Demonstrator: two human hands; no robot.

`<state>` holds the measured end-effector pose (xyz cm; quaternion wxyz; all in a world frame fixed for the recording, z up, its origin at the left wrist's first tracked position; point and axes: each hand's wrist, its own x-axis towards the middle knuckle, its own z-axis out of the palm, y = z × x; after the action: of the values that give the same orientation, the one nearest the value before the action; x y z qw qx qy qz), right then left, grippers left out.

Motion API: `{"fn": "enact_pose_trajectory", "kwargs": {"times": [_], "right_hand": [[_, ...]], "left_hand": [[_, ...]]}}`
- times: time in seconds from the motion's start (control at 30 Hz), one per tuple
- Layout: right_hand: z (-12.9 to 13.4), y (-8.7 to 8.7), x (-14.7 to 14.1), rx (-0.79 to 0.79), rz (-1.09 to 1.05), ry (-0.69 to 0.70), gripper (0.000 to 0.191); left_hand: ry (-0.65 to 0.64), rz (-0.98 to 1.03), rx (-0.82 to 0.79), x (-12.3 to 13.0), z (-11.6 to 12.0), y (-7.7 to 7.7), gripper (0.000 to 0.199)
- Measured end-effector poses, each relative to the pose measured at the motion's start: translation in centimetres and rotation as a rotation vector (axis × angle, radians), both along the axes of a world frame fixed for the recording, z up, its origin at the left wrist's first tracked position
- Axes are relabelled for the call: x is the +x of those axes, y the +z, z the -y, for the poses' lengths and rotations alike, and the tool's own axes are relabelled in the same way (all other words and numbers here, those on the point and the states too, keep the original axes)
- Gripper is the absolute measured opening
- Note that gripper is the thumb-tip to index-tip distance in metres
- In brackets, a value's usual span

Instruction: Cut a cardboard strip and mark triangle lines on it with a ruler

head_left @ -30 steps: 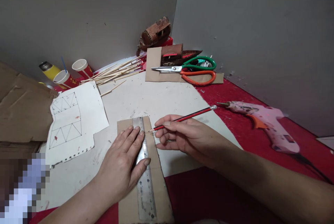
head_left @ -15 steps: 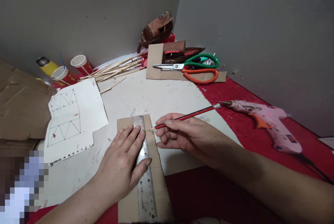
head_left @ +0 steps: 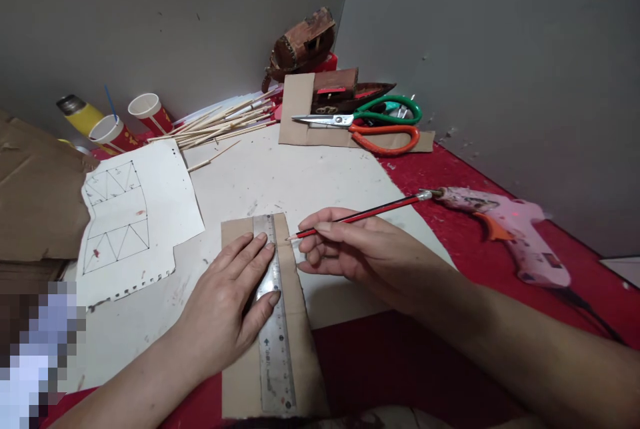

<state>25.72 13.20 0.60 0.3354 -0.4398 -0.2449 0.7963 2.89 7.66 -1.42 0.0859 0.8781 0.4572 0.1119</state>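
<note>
My left hand (head_left: 233, 292) lies flat with its fingers stretched over a clear ruler (head_left: 276, 355), pressing it onto a strip of brown cardboard (head_left: 300, 329). The ruler runs lengthwise along the strip. Between the thumb and fingers of my right hand (head_left: 340, 242) is a red and black pencil (head_left: 380, 209). Its sharpened tip points left, at the cardboard close to the ruler's right edge; I cannot tell whether it touches. The pencil's back end overlaps the nozzle of a pink glue gun (head_left: 520, 229) in view.
Scissors (head_left: 345, 121) with green and orange handles rest on cardboard at the back, before wooden model boats (head_left: 303, 42). Thin wooden sticks (head_left: 225, 122), paper cups (head_left: 150, 112) and a yellow bottle (head_left: 80, 115) stand or lie back left. A sheet with truss drawings (head_left: 165, 215) lies left.
The view has shifted slightly, so most things sit a little higher and further left. My left hand still presses the ruler, and my right hand still holds the pencil near its edge.
</note>
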Motion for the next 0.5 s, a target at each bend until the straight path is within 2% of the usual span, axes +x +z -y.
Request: {"fn": "enact_pose_trajectory", "kwargs": {"times": [0.3, 0.5], "right_hand": [[-0.09, 0.13, -0.11, 0.002, 0.02, 0.01, 0.004], [-0.07, -0.12, -0.04, 0.085, 0.032, -0.012, 0.01]], "left_hand": [[-0.012, -0.012, -0.011, -0.15, 0.1, -0.06, 0.056], [-0.001, -0.011, -0.069, -0.26, 0.0, 0.1, 0.055]]}}
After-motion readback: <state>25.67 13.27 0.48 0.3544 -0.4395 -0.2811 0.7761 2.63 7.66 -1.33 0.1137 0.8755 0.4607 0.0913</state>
